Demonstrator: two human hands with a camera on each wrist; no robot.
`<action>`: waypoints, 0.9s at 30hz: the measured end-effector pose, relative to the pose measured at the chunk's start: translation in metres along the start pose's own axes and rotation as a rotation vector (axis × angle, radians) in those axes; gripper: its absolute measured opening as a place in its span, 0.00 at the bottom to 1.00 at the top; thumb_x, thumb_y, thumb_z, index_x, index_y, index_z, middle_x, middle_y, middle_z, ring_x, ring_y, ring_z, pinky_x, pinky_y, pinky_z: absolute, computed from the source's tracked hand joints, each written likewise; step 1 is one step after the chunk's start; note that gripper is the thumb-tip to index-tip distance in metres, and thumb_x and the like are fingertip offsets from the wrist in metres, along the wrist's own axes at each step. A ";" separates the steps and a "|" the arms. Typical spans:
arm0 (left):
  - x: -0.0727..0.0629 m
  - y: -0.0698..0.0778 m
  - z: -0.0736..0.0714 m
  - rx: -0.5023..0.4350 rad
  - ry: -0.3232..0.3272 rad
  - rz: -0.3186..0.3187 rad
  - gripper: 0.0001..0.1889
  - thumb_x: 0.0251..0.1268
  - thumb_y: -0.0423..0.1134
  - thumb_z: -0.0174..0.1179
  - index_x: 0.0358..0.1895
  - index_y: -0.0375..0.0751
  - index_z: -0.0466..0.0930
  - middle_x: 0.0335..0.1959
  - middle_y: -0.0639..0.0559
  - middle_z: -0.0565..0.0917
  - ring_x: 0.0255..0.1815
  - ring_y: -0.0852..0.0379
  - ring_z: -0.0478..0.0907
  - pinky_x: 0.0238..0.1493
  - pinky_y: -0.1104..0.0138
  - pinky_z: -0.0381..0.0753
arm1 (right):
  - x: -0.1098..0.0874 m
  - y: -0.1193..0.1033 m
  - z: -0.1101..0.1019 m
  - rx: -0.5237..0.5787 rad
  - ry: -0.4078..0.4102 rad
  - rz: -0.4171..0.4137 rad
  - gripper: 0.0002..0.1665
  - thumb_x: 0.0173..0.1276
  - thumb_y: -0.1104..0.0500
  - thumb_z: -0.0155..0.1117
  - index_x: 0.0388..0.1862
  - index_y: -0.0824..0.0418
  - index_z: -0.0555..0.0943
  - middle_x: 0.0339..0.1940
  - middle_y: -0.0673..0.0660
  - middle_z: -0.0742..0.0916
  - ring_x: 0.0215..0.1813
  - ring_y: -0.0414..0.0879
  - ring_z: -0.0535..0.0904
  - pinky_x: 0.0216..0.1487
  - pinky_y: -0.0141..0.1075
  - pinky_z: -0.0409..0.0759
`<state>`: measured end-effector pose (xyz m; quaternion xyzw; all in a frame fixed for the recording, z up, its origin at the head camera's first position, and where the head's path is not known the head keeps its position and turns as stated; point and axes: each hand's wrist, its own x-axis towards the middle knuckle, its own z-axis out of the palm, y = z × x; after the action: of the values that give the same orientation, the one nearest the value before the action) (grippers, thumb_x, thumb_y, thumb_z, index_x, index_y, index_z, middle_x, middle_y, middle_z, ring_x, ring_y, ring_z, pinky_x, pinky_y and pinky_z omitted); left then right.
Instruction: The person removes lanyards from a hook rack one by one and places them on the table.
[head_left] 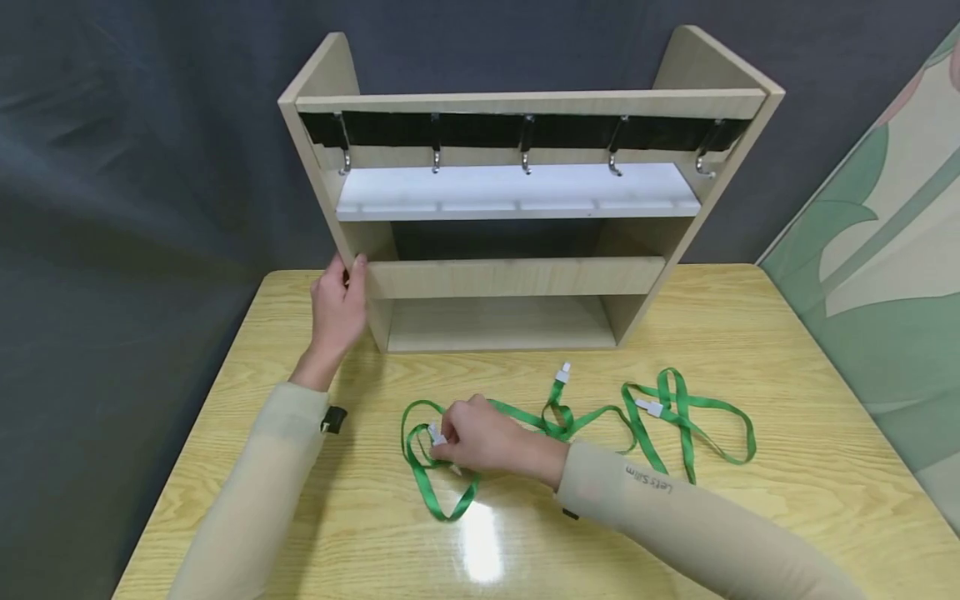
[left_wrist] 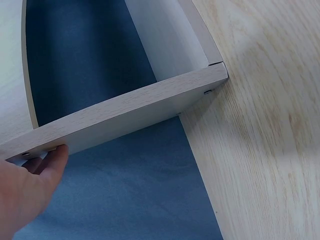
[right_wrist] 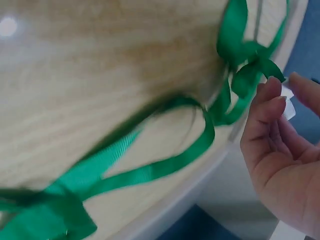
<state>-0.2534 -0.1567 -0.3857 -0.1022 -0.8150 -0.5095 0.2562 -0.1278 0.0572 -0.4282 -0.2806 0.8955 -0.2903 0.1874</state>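
Observation:
My right hand (head_left: 480,433) pinches the white plastic clip (head_left: 436,434) of a green lanyard (head_left: 444,512) on the table. In the right wrist view, thumb and fingertips meet at the white clip (right_wrist: 288,102), with green ribbon (right_wrist: 245,75) beside them. My left hand (head_left: 339,304) grips the left side panel of a light wooden rack (head_left: 517,277), thumb at its front edge. The left wrist view has the fingers (left_wrist: 56,159) against the panel's outer face. Two more green lanyards, one in the middle (head_left: 558,425) and one at right (head_left: 686,417), lie loosely looped.
Several metal hooks (head_left: 526,154) hang in a row on the rack's black strip (head_left: 480,131), above a white shelf (head_left: 517,192). The rack stands at the back of the wooden table (head_left: 315,517), before a dark curtain (head_left: 150,167). A patterned panel (head_left: 885,250) stands at right.

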 end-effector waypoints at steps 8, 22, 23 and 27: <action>0.000 0.000 -0.001 0.003 -0.004 0.007 0.21 0.75 0.48 0.46 0.51 0.31 0.77 0.44 0.37 0.82 0.42 0.48 0.80 0.39 0.54 0.79 | -0.001 -0.001 0.008 0.010 -0.037 0.009 0.15 0.66 0.52 0.66 0.20 0.56 0.85 0.05 0.42 0.74 0.09 0.35 0.61 0.13 0.26 0.61; 0.000 0.002 0.000 -0.006 -0.012 -0.009 0.22 0.75 0.48 0.45 0.51 0.30 0.76 0.44 0.37 0.82 0.42 0.47 0.80 0.39 0.54 0.79 | -0.023 0.009 -0.030 0.161 0.049 -0.046 0.08 0.68 0.55 0.64 0.35 0.57 0.85 0.22 0.46 0.83 0.20 0.36 0.74 0.24 0.31 0.75; 0.000 0.002 0.000 -0.008 -0.012 -0.008 0.22 0.75 0.47 0.45 0.51 0.30 0.76 0.44 0.36 0.81 0.42 0.47 0.80 0.40 0.54 0.80 | -0.025 0.009 -0.035 0.169 0.072 -0.054 0.07 0.68 0.55 0.64 0.35 0.57 0.85 0.25 0.47 0.84 0.22 0.37 0.76 0.26 0.32 0.76; -0.001 0.003 0.000 -0.012 -0.008 -0.005 0.22 0.75 0.48 0.45 0.51 0.30 0.76 0.44 0.36 0.81 0.42 0.47 0.80 0.39 0.54 0.80 | -0.035 0.013 -0.055 0.184 0.130 -0.067 0.06 0.69 0.56 0.63 0.38 0.56 0.84 0.26 0.43 0.84 0.27 0.37 0.78 0.29 0.34 0.77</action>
<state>-0.2517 -0.1557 -0.3839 -0.1040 -0.8133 -0.5145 0.2510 -0.1336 0.1099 -0.3887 -0.2726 0.8654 -0.3950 0.1441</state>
